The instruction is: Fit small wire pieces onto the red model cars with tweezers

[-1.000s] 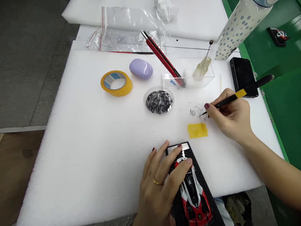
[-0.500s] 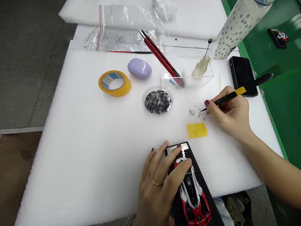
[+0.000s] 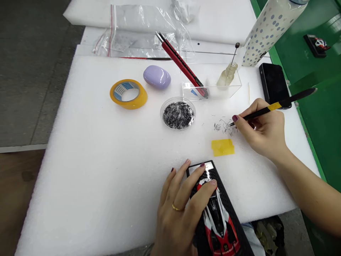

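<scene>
My right hand [image 3: 262, 131] pinches black tweezers [image 3: 290, 99] with a yellow band, their tips down among small dark fibres [image 3: 223, 126] scattered on the white foam sheet [image 3: 93, 185]. My left hand [image 3: 181, 206] lies with its fingers spread over the upper left part of a red, white and black model car [image 3: 220, 220] on a black base [image 3: 231, 204]. A piece of yellow tape [image 3: 223, 147] lies between the fibres and the base. Left of the fibres, a round clear dish [image 3: 178, 114] holds many more dark fibres.
Further back are a yellow tape roll [image 3: 129, 94], a purple rounded case [image 3: 157, 77], and a clear tray [image 3: 221, 93] with a red cutter [image 3: 183, 67] and small bottle [image 3: 227, 74]. A black device [image 3: 274, 83] and dotted bottle [image 3: 271, 32] stand at the right.
The back end of the tweezers has swung slightly right and down, and my right hand has shifted a little to the right. My left hand stays on the model car.
</scene>
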A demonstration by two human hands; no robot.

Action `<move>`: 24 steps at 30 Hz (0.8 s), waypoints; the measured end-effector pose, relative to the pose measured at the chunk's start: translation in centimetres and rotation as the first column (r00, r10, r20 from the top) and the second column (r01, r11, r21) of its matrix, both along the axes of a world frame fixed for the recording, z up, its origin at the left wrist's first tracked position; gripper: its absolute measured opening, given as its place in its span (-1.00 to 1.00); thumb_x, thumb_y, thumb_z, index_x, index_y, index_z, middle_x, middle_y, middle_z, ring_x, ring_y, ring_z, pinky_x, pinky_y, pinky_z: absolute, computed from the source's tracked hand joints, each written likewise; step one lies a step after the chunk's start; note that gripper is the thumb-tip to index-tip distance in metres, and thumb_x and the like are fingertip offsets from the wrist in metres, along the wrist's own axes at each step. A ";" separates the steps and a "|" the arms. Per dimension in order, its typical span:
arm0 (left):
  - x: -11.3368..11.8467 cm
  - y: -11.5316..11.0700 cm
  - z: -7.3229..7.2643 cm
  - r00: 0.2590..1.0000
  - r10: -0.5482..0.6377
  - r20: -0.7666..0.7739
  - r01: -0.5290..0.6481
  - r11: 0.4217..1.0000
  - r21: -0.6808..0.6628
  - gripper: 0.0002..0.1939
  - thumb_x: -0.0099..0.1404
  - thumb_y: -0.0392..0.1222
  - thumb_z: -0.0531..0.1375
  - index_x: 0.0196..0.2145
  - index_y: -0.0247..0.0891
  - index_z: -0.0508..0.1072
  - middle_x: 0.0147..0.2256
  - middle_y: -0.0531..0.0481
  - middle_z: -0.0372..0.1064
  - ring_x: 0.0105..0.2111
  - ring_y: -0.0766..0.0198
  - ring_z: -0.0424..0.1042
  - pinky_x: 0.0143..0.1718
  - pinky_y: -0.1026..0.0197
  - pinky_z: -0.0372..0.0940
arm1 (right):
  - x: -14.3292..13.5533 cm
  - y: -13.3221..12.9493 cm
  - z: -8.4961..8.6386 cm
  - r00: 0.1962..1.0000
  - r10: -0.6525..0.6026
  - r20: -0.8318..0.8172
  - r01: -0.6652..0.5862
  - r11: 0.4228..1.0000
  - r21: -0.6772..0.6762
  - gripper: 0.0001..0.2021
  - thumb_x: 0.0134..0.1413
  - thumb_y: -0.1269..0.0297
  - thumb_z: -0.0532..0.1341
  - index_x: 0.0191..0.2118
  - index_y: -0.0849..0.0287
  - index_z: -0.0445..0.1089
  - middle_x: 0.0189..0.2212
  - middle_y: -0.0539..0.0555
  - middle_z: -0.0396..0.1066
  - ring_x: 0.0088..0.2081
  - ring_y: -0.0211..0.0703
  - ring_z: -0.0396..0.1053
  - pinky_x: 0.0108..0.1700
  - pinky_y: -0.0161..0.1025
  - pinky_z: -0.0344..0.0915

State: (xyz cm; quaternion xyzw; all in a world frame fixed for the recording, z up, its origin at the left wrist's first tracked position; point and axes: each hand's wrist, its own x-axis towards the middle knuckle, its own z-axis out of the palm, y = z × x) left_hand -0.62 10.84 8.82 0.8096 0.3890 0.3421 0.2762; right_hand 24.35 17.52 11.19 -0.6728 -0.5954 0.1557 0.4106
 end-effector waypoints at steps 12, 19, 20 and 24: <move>0.0 0.2 -0.1 1.000 -0.016 0.009 0.016 0.999 0.034 -0.59 0.57 0.04 -0.08 0.11 -0.20 0.40 0.20 -0.18 0.40 0.36 -0.02 0.19 0.38 -0.10 0.02 | 0.2 0.0 0.0 0.994 -0.048 -0.096 0.049 0.999 0.003 -0.72 0.09 0.11 0.43 -0.50 0.06 0.40 -0.58 -0.02 0.31 -0.60 -0.24 0.21 -0.59 -0.19 0.05; -0.3 0.2 -0.4 0.999 -0.028 0.021 0.027 0.999 0.029 -0.50 0.55 0.14 -0.12 0.13 -0.19 0.40 0.20 -0.17 0.40 0.36 -0.04 0.18 0.38 -0.10 -0.01 | -0.5 -3.2 0.6 0.819 0.060 -0.571 -0.054 0.998 0.027 -0.76 -0.02 0.19 0.53 -0.44 0.08 0.46 -0.52 -0.02 0.49 -0.47 -0.21 0.44 -0.48 -0.26 0.30; -0.4 0.2 -0.4 0.999 -0.036 0.019 0.035 0.999 0.023 -0.50 0.55 0.14 -0.11 0.14 -0.18 0.39 0.21 -0.16 0.40 0.36 -0.04 0.18 0.39 -0.11 -0.01 | -0.7 -3.9 0.5 0.798 0.074 -0.598 -0.073 0.997 0.027 -0.76 -0.01 0.22 0.53 -0.45 0.08 0.45 -0.51 -0.02 0.50 -0.46 -0.22 0.44 -0.48 -0.27 0.31; -1.0 0.3 -0.5 0.993 -0.119 -0.004 0.119 0.992 -0.036 -0.44 0.52 0.19 -0.12 0.22 -0.18 0.34 0.29 -0.15 0.31 0.41 -0.04 0.09 0.42 -0.11 -0.09 | -1.8 -5.7 -0.3 0.814 0.105 -0.571 -0.116 0.993 0.018 -0.75 0.06 0.28 0.48 -0.48 0.12 0.41 -0.51 0.00 0.51 -0.46 -0.22 0.44 -0.44 -0.26 0.35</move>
